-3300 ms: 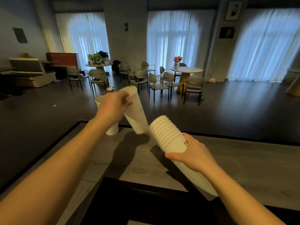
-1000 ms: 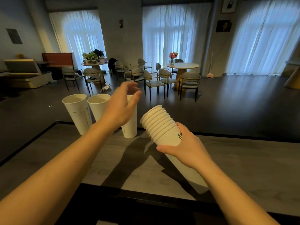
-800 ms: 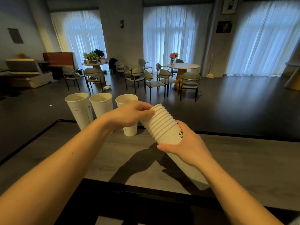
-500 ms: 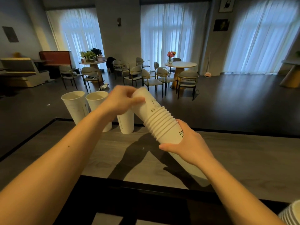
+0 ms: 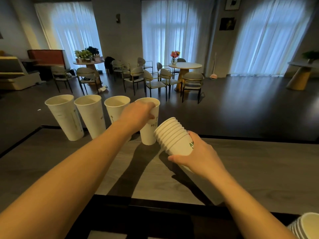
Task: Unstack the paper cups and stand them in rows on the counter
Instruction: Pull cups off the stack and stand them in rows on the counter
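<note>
Three white paper cups stand upright in a row along the far edge of the counter: one at the left, a second and a third. To their right stands a fourth cup, gripped near its rim by my left hand. My right hand holds the stack of nested cups tilted, mouths pointing up and left, just right of the fourth cup.
Another stack of cups shows at the bottom right corner. A dark recess lies along the counter's near edge. Beyond the counter are a dark floor, round tables and several chairs.
My left hand pulled the top cup off the stack, carried it to the far edge and stood it right of the third cup. The stack is one cup shorter.
</note>
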Tool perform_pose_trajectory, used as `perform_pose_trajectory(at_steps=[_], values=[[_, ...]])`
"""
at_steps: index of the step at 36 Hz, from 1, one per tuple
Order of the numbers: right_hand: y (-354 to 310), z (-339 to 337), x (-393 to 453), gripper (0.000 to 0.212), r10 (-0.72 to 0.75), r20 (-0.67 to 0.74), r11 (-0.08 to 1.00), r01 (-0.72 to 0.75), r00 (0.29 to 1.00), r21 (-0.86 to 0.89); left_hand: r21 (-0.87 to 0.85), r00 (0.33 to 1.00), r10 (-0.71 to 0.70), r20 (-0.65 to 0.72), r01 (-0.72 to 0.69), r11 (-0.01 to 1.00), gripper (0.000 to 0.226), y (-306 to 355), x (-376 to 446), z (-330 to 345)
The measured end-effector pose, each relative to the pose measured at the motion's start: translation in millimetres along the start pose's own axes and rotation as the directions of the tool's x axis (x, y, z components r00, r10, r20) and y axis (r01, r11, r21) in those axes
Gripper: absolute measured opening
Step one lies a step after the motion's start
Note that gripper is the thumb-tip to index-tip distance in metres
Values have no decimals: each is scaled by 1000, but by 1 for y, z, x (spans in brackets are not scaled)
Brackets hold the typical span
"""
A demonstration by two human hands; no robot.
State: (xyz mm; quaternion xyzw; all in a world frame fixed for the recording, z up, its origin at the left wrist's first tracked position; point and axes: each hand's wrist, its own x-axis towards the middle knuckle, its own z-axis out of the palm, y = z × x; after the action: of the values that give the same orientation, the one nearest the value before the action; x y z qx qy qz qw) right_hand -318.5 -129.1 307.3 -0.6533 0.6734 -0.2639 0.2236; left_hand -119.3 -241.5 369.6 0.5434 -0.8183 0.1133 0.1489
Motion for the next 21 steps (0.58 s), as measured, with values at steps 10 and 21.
perform_pose_trajectory(at_steps=[10,21], values=[[-7,-1,-1,95,-11,-13,999,12,1000,37,-94,995,81,-59,-86,992,49,-11,3,-10],[-21,6,-17,93,-43,-73,998,46,996,40,-715,932,191,307,93,693,42,10,-49,-42]])
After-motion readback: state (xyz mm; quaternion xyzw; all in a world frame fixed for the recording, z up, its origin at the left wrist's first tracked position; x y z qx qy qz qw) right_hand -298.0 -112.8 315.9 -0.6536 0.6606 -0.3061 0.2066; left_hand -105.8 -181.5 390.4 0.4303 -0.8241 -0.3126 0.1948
